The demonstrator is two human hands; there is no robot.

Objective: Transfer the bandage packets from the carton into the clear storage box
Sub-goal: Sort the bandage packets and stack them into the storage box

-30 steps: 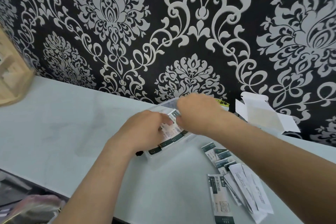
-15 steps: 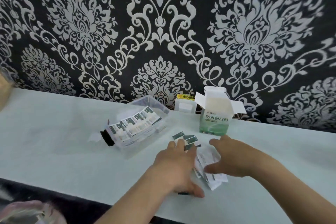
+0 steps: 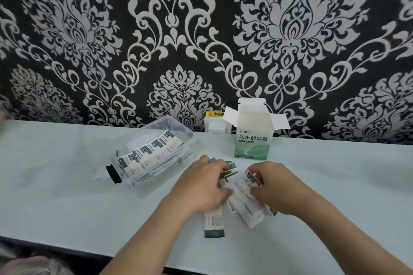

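The left hand (image 3: 201, 187) covers the nine o'clock side of the loose packets (image 3: 243, 205), so whether its fingers grip or only press cannot be told. The right hand (image 3: 276, 187) covers the three o'clock side, fingertips tucked out of sight round a dark-ended packet (image 3: 252, 178). Both forearms run off the frame at six o'clock. Print on the packets inside the clear storage box (image 3: 186, 134) is too small to read. The carton (image 3: 253, 145) hides its own inside. Its flap at nine o'clock covers part of a yellow label (image 3: 214, 114) and a white wall plate (image 3: 214, 128). At seven o'clock a blurred pink shape (image 3: 29, 265) is cut off by the corner.
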